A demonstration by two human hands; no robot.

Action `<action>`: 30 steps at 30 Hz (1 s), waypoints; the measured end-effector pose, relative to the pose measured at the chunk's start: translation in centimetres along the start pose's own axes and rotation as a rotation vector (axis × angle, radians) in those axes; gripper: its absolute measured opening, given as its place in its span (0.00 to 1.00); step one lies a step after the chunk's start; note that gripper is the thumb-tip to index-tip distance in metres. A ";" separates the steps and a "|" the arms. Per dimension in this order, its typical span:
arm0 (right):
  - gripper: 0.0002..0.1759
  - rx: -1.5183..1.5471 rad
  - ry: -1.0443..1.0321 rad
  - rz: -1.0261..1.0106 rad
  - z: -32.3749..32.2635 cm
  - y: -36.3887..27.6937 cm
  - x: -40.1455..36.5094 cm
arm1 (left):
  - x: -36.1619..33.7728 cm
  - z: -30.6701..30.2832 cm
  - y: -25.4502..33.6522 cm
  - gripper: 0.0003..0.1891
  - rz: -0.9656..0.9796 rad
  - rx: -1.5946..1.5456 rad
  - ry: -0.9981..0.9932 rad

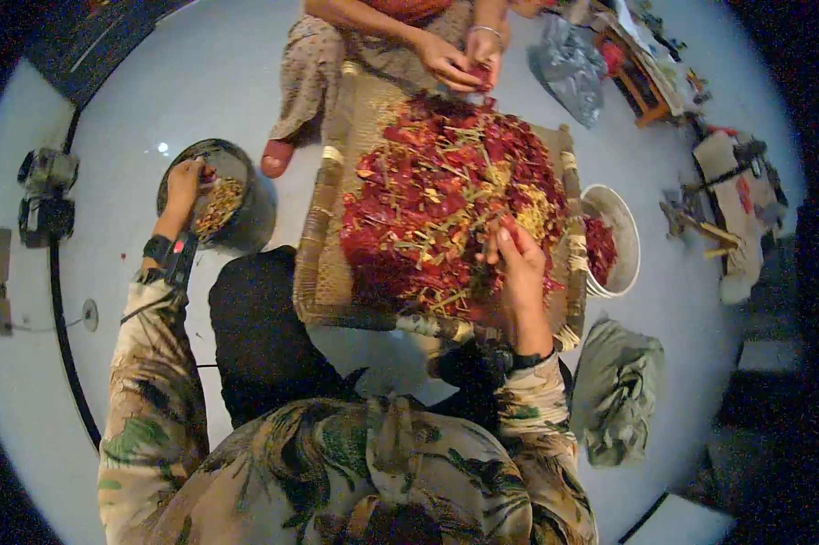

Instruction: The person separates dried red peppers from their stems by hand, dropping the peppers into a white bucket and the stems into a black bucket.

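Note:
A square woven basket (314, 263) in front of me holds a heap of dried red chilies (427, 195) with loose stems and yellow seeds. Over the heap's right side, my right hand (524, 263) has its fingers closed on what looks like a red chili piece. My left hand (184, 182) reaches over a dark bucket (257, 204) on the floor, fingers pinched beside a dark red bit. Stems and seeds (218, 207) lie inside that bucket. What the left fingertips hold is too small to make out.
Across the basket, another person's hands (459, 68) hold a chili piece. A white bucket (623, 232) with red chilies stands right of the basket. A green-grey bag (618, 391) and a grey plastic bag (568, 68) lie on the floor. Various items line the right side.

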State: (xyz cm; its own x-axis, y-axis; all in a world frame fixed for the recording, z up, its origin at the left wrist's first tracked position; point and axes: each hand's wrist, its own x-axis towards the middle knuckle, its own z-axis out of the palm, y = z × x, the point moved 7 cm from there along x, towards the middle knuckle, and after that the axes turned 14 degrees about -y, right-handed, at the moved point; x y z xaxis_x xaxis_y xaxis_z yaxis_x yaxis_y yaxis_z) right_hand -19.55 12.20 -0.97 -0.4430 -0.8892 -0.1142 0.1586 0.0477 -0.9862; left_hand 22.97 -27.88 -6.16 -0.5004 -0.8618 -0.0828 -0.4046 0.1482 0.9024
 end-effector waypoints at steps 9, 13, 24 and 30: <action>0.13 0.268 0.046 0.013 -1.2 0.0 0.3 | -5.4 26.6 22.6 0.12 0.432 0.158 -0.519; 0.13 0.314 0.017 0.012 -1.3 0.7 0.7 | -5.4 34.6 23.4 0.19 0.598 0.340 -0.504; 0.13 0.337 -0.060 0.026 -0.6 -0.3 0.6 | -4.2 36.8 22.5 0.16 0.599 0.327 -0.466; 0.12 0.074 -0.028 -0.022 0.5 -0.5 0.6 | -7.7 33.3 22.9 0.16 0.226 -0.231 -0.660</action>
State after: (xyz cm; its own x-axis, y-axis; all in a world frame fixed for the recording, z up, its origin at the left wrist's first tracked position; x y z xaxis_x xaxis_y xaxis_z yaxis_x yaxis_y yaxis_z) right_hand -19.44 11.46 -0.53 -0.4221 -0.9023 -0.0878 0.2140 -0.0051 -0.9768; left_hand -7.90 -1.69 1.10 -0.9385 -0.3406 -0.0559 -0.1018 0.1185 0.9877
